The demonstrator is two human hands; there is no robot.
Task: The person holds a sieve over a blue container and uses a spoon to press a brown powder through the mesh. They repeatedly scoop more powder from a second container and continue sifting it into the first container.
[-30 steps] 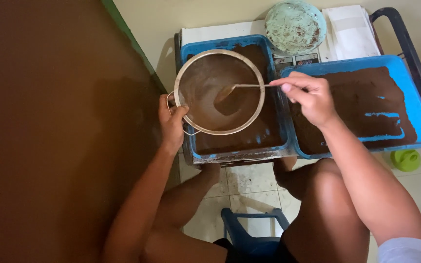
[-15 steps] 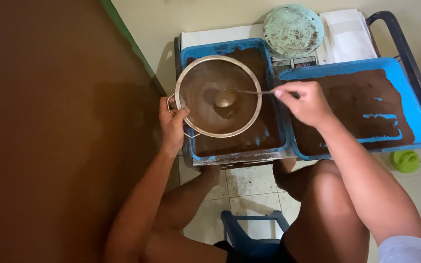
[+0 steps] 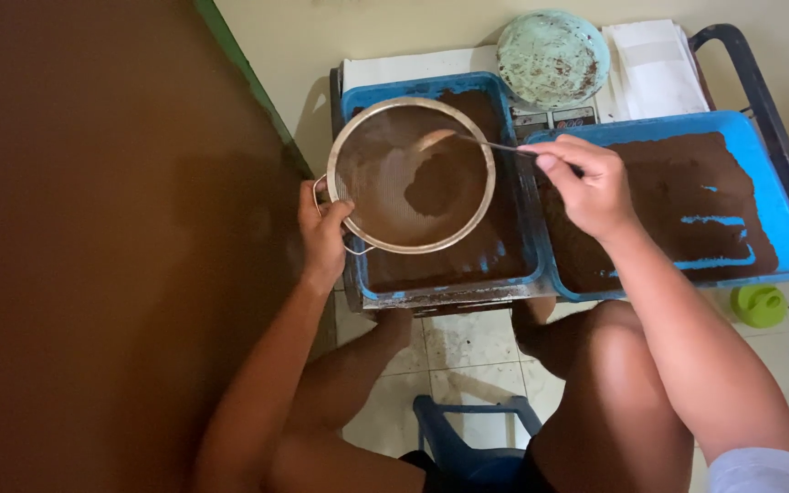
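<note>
My left hand [image 3: 321, 233] hiding the sieve [image 3: 411, 175] handle it grips, right hand [image 3: 586, 187] pinching one spoon [image 3: 468, 141], two blue trays [image 3: 783, 196] of brown powder.

blue trays [image 3: 513, 239]: 2 | sieve [image 3: 411, 175]: 1 | spoon [image 3: 468, 140]: 1 | green plate [image 3: 552, 57]: 1

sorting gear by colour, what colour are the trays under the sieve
Blue trays, coated with brown powder; head view.

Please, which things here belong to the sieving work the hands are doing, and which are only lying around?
In use:
- round metal sieve, held by the left hand
- spoon, held by the right hand
- brown powder in the sieve
- left blue tray under it

Lying about:
- right blue tray of powder
- pale green plate
- white paper
- green lid on the floor
</note>
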